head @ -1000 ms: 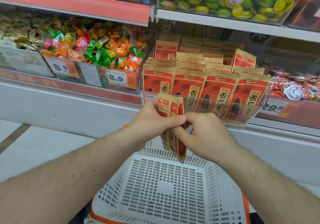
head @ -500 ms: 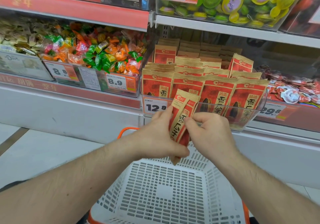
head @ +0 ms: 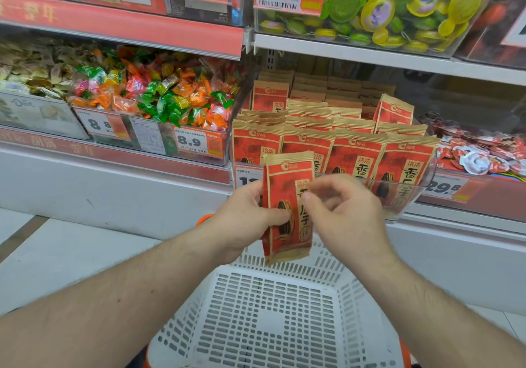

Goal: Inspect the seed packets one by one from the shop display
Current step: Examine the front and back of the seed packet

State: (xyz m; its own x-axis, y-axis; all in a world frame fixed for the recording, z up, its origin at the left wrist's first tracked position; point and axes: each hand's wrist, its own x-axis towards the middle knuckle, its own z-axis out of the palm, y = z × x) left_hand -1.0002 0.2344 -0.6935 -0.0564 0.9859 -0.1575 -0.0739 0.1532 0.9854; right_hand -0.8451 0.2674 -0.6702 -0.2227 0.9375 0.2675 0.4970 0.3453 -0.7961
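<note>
A red and tan seed packet [head: 285, 181] stands upright, front face toward me, above a white basket [head: 273, 319]. My left hand [head: 242, 221] grips its left side, with the thumb across the front and the fingers behind. My right hand [head: 348, 215] pinches the packet's right edge, its thumb on the front and its fingers curled. Just behind, a clear display bin [head: 420, 196] holds several rows of identical seed packets [head: 357, 151] standing upright.
To the left of the seed bin is a bin of colourful wrapped candies [head: 159, 97] with an 8.9 price tag [head: 189, 141]. Red and white sweets [head: 478, 151] lie to the right. The upper shelf [head: 355, 51] carries green and yellow jelly cups [head: 398, 6].
The packet has turned from edge-on and tilted to upright, with its front toward me. Both hands have risen slightly with it. The view has tilted upward.
</note>
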